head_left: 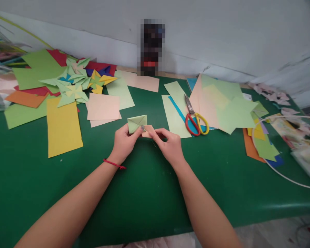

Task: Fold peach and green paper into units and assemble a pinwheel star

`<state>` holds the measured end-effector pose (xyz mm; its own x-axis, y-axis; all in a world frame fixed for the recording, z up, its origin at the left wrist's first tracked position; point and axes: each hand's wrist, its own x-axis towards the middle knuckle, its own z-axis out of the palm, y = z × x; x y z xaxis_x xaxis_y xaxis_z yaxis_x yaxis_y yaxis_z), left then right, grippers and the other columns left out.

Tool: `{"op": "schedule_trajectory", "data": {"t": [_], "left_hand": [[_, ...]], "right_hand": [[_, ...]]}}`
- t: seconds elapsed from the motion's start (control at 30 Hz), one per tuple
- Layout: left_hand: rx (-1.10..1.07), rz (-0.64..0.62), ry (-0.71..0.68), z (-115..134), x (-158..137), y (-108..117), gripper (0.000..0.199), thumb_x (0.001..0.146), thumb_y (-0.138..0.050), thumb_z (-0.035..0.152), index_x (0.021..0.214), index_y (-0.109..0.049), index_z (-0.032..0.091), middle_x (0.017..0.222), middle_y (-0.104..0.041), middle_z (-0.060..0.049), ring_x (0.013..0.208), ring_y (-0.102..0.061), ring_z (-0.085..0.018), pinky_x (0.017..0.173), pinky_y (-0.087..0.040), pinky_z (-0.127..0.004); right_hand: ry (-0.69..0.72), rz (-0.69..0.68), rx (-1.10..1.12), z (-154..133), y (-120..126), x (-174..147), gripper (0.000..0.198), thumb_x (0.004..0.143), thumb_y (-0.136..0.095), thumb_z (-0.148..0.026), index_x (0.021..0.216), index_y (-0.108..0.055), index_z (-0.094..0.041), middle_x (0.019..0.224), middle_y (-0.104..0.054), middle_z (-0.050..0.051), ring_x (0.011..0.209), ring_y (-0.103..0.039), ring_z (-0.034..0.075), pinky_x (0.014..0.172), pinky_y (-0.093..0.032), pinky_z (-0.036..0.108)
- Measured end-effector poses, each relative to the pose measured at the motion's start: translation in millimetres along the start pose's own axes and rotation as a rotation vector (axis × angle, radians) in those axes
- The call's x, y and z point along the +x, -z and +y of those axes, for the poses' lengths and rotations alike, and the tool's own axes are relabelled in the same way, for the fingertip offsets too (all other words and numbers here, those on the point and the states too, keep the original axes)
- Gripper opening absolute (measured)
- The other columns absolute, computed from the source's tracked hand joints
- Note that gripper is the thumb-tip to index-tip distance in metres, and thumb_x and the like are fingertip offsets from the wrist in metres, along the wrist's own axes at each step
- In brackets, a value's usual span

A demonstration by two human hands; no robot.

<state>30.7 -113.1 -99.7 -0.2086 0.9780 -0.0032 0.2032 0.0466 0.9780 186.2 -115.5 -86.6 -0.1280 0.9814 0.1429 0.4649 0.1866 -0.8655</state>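
Observation:
My left hand [125, 141] pinches a folded light-green paper piece [137, 122] with crossing crease lines, its thumb on the lower right corner. Between the fingertips of my right hand [169, 143] is a folded peach paper piece [147, 131], which meets the green one at that corner. Whether the two are interlocked I cannot tell, as the fingers cover the join. A bit of red shows under the peach piece. Just beyond my left hand lie peach paper sheets [103, 107]. Scissors [195, 119] with one red and one yellow handle rest on pale green paper beyond my right hand.
Folded paper stars [74, 86] are heaped at the back left among coloured sheets. A yellow sheet [63, 127] lies at the left. Large pale green sheets [237, 110] lie at the right, near a white wire loop [274, 168]. A blurred-out object [152, 48] leans on the wall.

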Motion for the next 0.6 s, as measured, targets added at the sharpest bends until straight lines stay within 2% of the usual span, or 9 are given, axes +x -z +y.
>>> {"op": "schedule_trajectory", "data": {"t": [0.17, 0.37, 0.5, 0.6], "left_hand": [[0.003, -0.003, 0.013, 1.4, -0.3, 0.0, 0.027, 0.071, -0.062, 0.039, 0.082, -0.065, 0.014, 0.077, -0.066, -0.003, 0.069, -0.058, -0.015, 0.062, -0.044, -0.025], [0.012, -0.012, 0.018, 2.1, -0.7, -0.1, 0.027, 0.072, -0.062, 0.04, 0.08, -0.064, 0.014, 0.073, -0.065, -0.003, 0.066, -0.056, -0.015, 0.06, -0.044, -0.025], [0.039, -0.02, 0.028, 1.4, -1.1, 0.3, 0.027, 0.071, -0.062, 0.04, 0.077, -0.062, 0.014, 0.069, -0.062, -0.002, 0.063, -0.054, -0.013, 0.058, -0.043, -0.024], [0.017, -0.035, 0.028, 0.2, -0.9, 0.5, 0.027, 0.071, -0.062, 0.041, 0.077, -0.062, 0.014, 0.069, -0.061, -0.001, 0.063, -0.053, -0.013, 0.059, -0.043, -0.024]], "right_hand": [[-0.085, -0.022, 0.147, 1.9, -1.8, -1.0, 0.022, 0.079, -0.056, -0.041, 0.083, -0.066, -0.021, 0.076, -0.07, 0.002, 0.072, -0.067, 0.017, 0.071, -0.053, 0.03], [-0.14, -0.041, 0.196, 1.4, -1.2, -0.4, 0.023, 0.077, -0.057, -0.042, 0.078, -0.066, -0.021, 0.073, -0.07, 0.003, 0.07, -0.068, 0.019, 0.071, -0.055, 0.033], [-0.179, -0.074, 0.292, 1.8, -1.0, -0.4, 0.023, 0.078, -0.057, -0.042, 0.075, -0.063, -0.02, 0.068, -0.069, 0.003, 0.064, -0.067, 0.018, 0.067, -0.056, 0.032], [-0.205, -0.15, 0.348, 1.7, 1.2, 0.1, 0.025, 0.078, -0.056, -0.043, 0.074, -0.058, -0.019, 0.062, -0.067, 0.003, 0.057, -0.066, 0.016, 0.059, -0.056, 0.03]]}}
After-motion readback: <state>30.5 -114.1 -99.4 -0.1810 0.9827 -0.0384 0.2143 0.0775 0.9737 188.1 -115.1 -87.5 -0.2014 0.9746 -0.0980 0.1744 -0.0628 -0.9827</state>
